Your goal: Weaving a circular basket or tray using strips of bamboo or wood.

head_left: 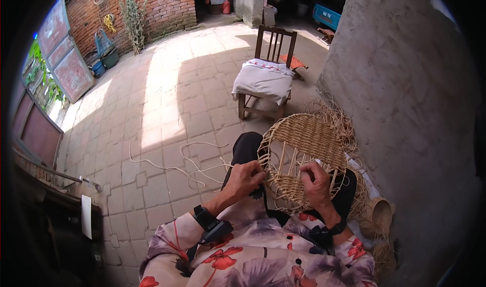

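Note:
A round, woven straw-rope piece (316,135) rests across my lap, against my dark-trousered knees. Its far part and a near patch are tightly woven, while bare strands cross an open gap between them. At the left rim my left hand (245,179) is closed in a pinch, apparently on a straw cord; thin cord ends (149,161) trail from beside it over the paving to the left. Over the right side of the gap is my right hand (316,187), its fingers curled closed; whatever lies in them is hidden. Both wrists carry black strapped devices.
A heap of loose straw cord (334,116) lies along the grey wall (400,110) at my right. Beside my right knee stands a tan rounded container (379,212). Ahead is a wooden chair (276,41) draped with a white cloth (263,78). A metal gate (55,49) is far left.

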`<state>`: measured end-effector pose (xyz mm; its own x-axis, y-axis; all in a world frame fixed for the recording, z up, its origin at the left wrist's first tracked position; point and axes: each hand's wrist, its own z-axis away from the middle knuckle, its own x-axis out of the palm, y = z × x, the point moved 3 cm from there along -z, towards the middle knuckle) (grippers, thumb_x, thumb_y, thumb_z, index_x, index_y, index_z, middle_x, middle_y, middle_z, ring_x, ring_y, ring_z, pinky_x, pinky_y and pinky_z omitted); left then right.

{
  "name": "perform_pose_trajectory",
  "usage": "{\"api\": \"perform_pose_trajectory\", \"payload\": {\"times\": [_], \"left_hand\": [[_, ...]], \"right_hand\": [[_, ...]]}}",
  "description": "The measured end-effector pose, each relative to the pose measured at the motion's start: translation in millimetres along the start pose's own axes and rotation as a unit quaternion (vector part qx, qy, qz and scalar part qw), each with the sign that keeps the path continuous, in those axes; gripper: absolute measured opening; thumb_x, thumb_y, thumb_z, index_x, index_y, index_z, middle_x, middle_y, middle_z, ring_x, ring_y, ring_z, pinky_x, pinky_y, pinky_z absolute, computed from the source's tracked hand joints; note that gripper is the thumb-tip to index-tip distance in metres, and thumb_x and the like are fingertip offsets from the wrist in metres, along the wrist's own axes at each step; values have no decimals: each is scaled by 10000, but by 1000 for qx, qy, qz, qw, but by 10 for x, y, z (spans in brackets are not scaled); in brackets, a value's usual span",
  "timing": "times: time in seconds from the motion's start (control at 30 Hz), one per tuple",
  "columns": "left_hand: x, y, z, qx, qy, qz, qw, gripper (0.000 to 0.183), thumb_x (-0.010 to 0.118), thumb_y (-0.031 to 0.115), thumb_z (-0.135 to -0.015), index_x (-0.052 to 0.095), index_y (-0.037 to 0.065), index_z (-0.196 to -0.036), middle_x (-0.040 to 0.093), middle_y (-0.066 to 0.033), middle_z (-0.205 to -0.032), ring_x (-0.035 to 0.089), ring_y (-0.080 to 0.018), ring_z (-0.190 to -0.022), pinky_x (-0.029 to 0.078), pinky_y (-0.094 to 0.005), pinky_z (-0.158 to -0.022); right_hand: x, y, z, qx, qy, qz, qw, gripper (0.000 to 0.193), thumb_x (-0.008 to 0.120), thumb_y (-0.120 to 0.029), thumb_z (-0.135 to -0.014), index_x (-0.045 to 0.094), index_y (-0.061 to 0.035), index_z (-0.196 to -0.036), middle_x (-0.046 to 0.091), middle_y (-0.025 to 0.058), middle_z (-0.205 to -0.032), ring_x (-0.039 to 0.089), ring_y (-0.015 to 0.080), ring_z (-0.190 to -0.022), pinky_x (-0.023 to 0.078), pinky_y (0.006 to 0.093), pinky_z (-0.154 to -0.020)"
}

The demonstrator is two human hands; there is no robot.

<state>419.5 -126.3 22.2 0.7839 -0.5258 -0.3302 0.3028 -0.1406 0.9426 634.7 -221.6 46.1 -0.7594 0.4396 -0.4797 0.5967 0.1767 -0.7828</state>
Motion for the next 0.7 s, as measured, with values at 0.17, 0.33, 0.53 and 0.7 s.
{"api": "perform_pose_trajectory", "payload": {"times": [0.17, 0.33, 0.53, 0.7], "left_hand": [[123, -20, -33, 104, 134, -128, 977, 167, 727, 145, -832, 624, 15, -851, 658, -91, -704, 652, -169, -615, 511, -318, -571], [227, 51, -51, 201, 228, -143, 942, 133, 702, 103, -794, 609, 12, -820, 605, -106, -660, 630, -175, -642, 502, -325, -607], [275, -92, -146, 50, 71, 70, 994, 72, 624, 88, -839, 623, 17, -853, 433, 18, -576, 513, -111, -534, 452, -306, -517], [135, -103, -130, -145, -111, 393, 901, 107, 576, 97, -891, 621, 45, -973, 453, 46, -605, 403, -71, -481, 342, -243, -456]], "right_hand": [[133, -343, -208, -84, -25, 37, 995, 159, 628, 55, -815, 633, -39, -943, 590, 89, -817, 597, 190, -617, 464, 306, -554], [253, -437, -364, -133, -73, 105, 983, 187, 662, 10, -794, 623, -65, -961, 586, 109, -909, 653, 301, -729, 518, 400, -618], [283, -478, -429, -152, -169, 163, 960, 224, 679, -79, -792, 641, -60, -1012, 592, 125, -938, 624, 356, -827, 501, 441, -701], [347, -392, -532, -126, -235, 207, 941, 166, 635, -114, -790, 639, -54, -944, 596, 156, -893, 622, 372, -815, 496, 464, -702]]}}
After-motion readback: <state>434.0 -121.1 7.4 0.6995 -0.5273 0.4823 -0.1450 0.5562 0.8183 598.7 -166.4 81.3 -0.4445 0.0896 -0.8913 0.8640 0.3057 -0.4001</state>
